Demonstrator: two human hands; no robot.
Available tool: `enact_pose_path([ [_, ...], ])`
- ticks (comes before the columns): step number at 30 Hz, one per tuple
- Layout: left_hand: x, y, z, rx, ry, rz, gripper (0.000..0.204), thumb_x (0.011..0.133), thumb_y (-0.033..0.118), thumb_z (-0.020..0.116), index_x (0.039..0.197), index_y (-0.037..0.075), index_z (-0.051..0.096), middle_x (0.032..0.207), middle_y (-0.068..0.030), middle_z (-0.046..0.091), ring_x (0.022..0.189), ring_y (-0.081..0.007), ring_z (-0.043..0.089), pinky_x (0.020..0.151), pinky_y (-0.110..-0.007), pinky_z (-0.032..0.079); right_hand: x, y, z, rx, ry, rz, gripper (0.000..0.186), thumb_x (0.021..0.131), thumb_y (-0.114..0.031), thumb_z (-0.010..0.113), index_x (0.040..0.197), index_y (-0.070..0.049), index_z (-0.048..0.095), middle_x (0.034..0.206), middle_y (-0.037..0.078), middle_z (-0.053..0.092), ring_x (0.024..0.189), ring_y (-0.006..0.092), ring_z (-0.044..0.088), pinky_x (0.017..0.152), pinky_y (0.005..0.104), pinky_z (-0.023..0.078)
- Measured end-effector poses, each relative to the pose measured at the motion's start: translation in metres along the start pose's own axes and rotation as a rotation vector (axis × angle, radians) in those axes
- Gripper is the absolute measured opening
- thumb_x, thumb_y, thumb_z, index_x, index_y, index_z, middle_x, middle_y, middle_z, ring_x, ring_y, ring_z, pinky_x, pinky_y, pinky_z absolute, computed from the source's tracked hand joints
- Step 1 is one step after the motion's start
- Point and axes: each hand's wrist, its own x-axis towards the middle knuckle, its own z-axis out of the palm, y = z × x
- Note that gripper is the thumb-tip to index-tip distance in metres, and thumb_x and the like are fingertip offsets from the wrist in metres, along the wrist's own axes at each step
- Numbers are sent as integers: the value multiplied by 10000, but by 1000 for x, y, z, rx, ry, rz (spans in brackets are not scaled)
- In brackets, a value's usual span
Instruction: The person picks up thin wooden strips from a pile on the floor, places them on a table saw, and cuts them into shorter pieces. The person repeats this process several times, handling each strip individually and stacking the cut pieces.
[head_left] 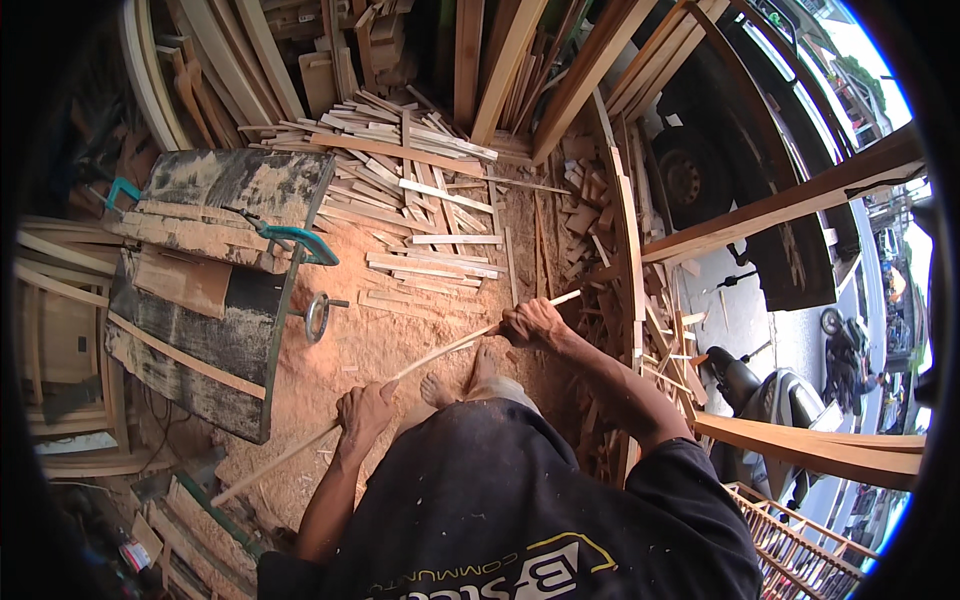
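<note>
A long, thin wooden strip (pixel 440 352) runs aslant in front of my body, its lower end out to the left and its upper end to the right. My left hand (pixel 365 412) is closed round it left of the middle. Closer to the upper right end, my right hand (pixel 535 322) grips the same strip, whose tip sticks out past the knuckles. Below the strip my bare feet (pixel 484 368) stand on the sawdust-covered floor (pixel 350 345).
A dusty saw table (pixel 200 345) with a teal clamp (pixel 300 242) and a handwheel (pixel 318 317) stands at the left. Ahead lies a heap of cut wood strips (pixel 430 190). Offcuts (pixel 590 215) pile up at the right, beside timber beams and a parked motorcycle (pixel 780 400).
</note>
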Motion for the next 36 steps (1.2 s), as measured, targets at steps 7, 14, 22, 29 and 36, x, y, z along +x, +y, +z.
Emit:
enact_pose_path([
  [7, -1, -1, 73, -231, -192, -361, 432, 958, 397, 481, 1100, 30, 659, 1020, -272, 668, 964, -458, 638, 837, -525, 501, -9, -74, 86, 484, -132, 429, 718, 973, -599, 367, 791, 9, 703, 808, 248, 679, 789, 407, 690, 669, 491, 534],
  [14, 28, -29, 54, -679, 24, -43, 410, 992, 407, 476, 1014, 16, 598, 813, -173, 645, 766, -358, 630, 664, -441, 481, -81, 21, 167, 817, 34, 755, 328, 925, -301, 519, 1018, -4, 626, 976, 275, 668, 978, 442, 636, 811, 502, 512],
  [22, 56, 51, -7, -1185, -122, 144, 437, 1016, 463, 458, 945, 52, 588, 660, 62, 389, 532, -52, 329, 475, -231, 283, -253, 76, 139, 596, 94, 1354, 402, 873, -229, 631, 1156, 50, 569, 1072, 296, 647, 964, 419, 656, 847, 493, 521],
  [29, 50, 124, -42, -1050, -1010, 338, 413, 1029, 441, 434, 1049, 57, 583, 665, 63, 398, 486, -25, 306, 409, -192, 246, -229, 37, -12, 127, 538, 609, 617, 892, -169, 631, 1447, -56, 385, 1470, 194, 399, 1356, 358, 390, 1152, 448, 299],
  [36, 48, 178, -44, -1028, -1518, 248, 415, 1029, 439, 425, 1122, 56, 554, 725, 12, 494, 514, -34, 417, 406, -189, 307, -139, 7, -50, 83, 398, -101, 493, 866, -214, 533, 1330, -49, 508, 1242, 126, 582, 1201, 270, 530, 1042, 421, 397],
])
